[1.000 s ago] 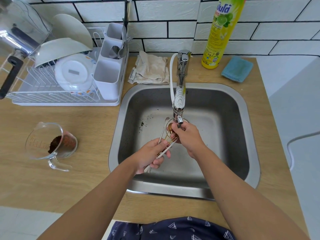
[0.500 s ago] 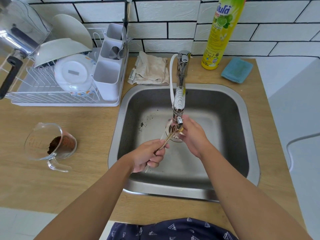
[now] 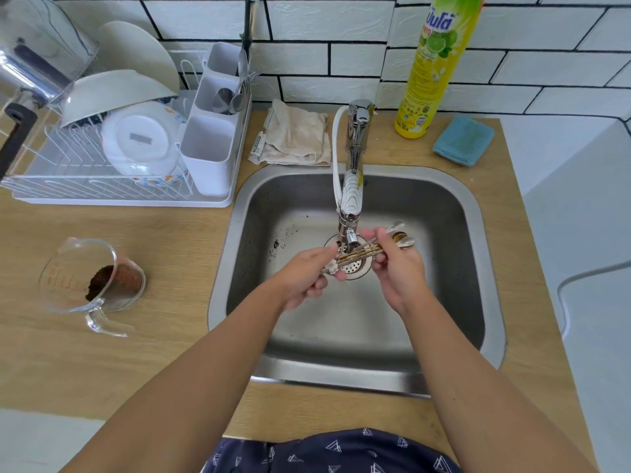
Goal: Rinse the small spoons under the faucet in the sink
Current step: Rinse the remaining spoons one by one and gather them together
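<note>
White brick tiles with dark grout form the wall behind a light wooden counter (image 3: 164, 353), and a square stainless steel sink (image 3: 444, 336) is set into this counter directly under both hands. The left hand (image 3: 304, 278) is closed around the handle ends of a small bundle of thin gold and silver spoons (image 3: 358, 252), and the right hand (image 3: 397, 271) pinches the same bundle nearer to the bowls, which stick out just beyond its fingers. The bundle lies almost level between the two hands, just below the nozzle of the chrome faucet with a white patterned cover (image 3: 351, 189) and above the round metal drain strainer (image 3: 355, 266). I cannot tell if water is running, because no stream is visible. I judge that the rinsing is in progress: the spoons are already at the nozzle, but the bowls sit to the right of it and may still need to go under. Dark crumbs lie on the sink floor left of the hands. Room for moving is good inside the basin on all sides; only the faucet nozzle is very close above the handles. Well to the left of the left hand, a clear glass measuring cup with brown powder (image 3: 92, 278) lies tilted on the counter, apart from the sink edge.
</note>
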Demonstrator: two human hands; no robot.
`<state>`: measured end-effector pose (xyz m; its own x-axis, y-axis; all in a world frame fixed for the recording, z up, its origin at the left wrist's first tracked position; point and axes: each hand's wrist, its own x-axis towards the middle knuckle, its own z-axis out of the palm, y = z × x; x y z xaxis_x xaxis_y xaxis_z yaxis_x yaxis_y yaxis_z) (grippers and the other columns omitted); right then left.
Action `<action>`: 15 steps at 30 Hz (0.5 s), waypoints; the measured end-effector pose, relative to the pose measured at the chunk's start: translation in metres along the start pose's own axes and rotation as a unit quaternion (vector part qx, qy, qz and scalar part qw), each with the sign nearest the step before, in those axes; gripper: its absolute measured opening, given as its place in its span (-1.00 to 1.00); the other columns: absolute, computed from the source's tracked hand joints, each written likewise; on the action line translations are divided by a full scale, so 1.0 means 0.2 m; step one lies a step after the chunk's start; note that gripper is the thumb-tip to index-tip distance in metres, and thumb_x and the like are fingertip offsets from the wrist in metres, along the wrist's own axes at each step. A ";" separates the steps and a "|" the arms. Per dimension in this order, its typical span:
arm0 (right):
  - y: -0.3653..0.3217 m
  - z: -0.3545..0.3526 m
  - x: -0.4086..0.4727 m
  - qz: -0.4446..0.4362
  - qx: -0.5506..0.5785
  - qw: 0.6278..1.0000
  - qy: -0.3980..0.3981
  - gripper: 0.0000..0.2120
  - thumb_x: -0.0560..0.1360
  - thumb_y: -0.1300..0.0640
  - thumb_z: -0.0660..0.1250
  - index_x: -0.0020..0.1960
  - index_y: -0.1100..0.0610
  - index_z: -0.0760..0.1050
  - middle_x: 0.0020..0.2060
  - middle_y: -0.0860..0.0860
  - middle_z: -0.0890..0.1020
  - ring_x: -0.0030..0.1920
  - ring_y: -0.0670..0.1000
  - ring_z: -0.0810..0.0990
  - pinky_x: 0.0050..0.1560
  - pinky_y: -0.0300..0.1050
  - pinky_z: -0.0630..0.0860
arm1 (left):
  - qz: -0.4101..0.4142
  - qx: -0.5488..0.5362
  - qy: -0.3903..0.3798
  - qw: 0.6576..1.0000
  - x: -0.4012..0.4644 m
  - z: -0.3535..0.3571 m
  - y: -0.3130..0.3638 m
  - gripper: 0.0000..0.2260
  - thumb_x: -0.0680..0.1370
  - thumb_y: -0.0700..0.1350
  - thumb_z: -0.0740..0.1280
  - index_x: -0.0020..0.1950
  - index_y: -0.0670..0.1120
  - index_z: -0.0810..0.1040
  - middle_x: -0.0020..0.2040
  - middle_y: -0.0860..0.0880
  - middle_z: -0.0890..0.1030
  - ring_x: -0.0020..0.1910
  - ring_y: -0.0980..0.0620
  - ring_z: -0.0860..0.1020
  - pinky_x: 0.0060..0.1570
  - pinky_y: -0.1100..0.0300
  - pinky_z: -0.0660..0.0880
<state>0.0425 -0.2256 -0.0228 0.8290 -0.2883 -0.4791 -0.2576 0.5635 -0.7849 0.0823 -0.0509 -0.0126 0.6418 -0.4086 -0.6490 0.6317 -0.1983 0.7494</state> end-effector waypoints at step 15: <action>-0.07 -0.16 0.01 -0.041 0.002 0.998 0.051 -0.86 0.66 0.19 0.31 0.01 0.21 0.61 -0.03 0.10 0.78 -0.45 -0.17 0.43 -0.39 -0.31 0.48 | 0.089 0.212 -0.040 0.972 0.07 0.16 0.07 -0.59 0.65 0.23 0.12 0.09 -0.04 0.60 -0.19 0.13 0.67 -0.27 0.17 0.56 -0.26 0.27 0.49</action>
<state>0.0311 -0.2592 -0.0246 0.7919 -0.4108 -0.4519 -0.1896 0.5381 -0.8213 0.0857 -0.0876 -0.0076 0.6786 -0.5341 -0.5042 0.2667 -0.4604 0.8467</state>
